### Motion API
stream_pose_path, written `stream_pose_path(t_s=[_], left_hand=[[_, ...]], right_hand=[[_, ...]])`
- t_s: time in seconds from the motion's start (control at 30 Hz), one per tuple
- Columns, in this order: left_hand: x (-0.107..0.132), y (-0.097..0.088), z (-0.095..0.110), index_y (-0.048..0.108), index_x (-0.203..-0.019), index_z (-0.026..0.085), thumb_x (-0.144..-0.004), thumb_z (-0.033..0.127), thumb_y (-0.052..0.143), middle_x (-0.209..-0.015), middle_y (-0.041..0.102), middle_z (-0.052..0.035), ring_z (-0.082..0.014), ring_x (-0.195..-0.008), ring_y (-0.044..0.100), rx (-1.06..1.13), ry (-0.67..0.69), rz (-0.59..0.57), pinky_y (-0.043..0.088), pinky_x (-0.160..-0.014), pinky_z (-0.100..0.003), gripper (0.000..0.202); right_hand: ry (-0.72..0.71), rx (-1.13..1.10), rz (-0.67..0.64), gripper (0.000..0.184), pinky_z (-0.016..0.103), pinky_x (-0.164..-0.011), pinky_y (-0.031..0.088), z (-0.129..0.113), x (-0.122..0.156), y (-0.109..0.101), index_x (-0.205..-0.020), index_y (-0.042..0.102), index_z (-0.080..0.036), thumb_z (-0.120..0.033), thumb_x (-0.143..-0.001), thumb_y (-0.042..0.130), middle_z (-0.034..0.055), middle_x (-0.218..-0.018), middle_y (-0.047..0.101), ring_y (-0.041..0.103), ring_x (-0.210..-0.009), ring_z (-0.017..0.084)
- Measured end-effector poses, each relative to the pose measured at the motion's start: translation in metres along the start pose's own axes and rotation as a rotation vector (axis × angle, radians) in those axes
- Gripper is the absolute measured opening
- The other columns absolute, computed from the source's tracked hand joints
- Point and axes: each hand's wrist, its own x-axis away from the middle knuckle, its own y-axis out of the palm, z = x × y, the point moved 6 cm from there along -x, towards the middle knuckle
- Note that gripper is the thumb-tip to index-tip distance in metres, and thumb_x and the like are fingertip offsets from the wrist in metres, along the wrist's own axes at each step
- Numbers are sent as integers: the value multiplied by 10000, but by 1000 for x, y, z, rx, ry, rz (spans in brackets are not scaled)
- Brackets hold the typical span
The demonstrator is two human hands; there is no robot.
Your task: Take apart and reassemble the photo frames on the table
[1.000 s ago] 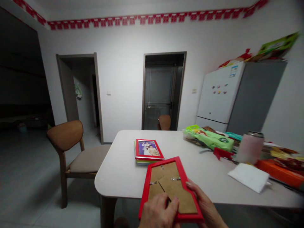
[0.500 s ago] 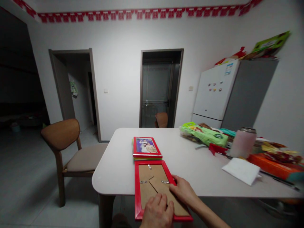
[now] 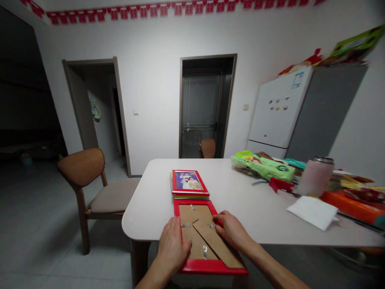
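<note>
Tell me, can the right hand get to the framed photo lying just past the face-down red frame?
Probably yes. The right hand rests on the face-down frame, and the framed photo lies just beyond it, with nothing standing between.

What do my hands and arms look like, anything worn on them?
Both are bare: the left hand and right hand carry no gloves, and no ring, watch or bracelet shows. The forearms are uncovered to the picture's lower edge, with no sleeve in view.
</note>
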Motion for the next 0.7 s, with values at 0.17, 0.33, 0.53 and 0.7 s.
stream_pose_path(t_s=[0.17, 0.33, 0.53, 0.7], left_hand=[[-6, 0, -17, 319, -1232, 63, -655, 231, 454, -1293, 349, -118, -190, -1180, 315, 88, -52, -5, 217, -980, -252, 616], [-4, -1, -16, 321, -1230, 53, -684, 204, 411, -1275, 377, -121, -185, -1165, 340, 149, -21, 35, 226, -981, -250, 574], [-6, 2, -22, 340, -1221, 55, -712, 211, 381, -1267, 386, -125, -184, -1159, 350, 155, -34, 60, 238, -976, -260, 534], [-6, 4, -23, 327, -1230, 70, -685, 182, 395, -1274, 381, -111, -174, -1162, 344, 163, -36, 39, 229, -981, -256, 561]], right_hand=[[33, 38, 53, 257, 231, -641, 368, -1, 0, -1, -803, 636, -194, -253, -736, 396, 68, -789, 548, 538, -722, 154], [10, 67, 95, 252, 265, -688, 371, -16, 1, -2, -863, 627, -179, -235, -721, 427, 104, -910, 560, 528, -812, 192], [-292, -113, 16, 221, 235, -707, 368, -87, -11, 30, -760, 645, -171, -214, -734, 430, 63, -824, 600, 524, -766, 149], [-233, -75, 30, 240, 219, -635, 358, -98, -24, 46, -668, 623, -136, -187, -746, 402, 63, -742, 591, 503, -676, 129]])
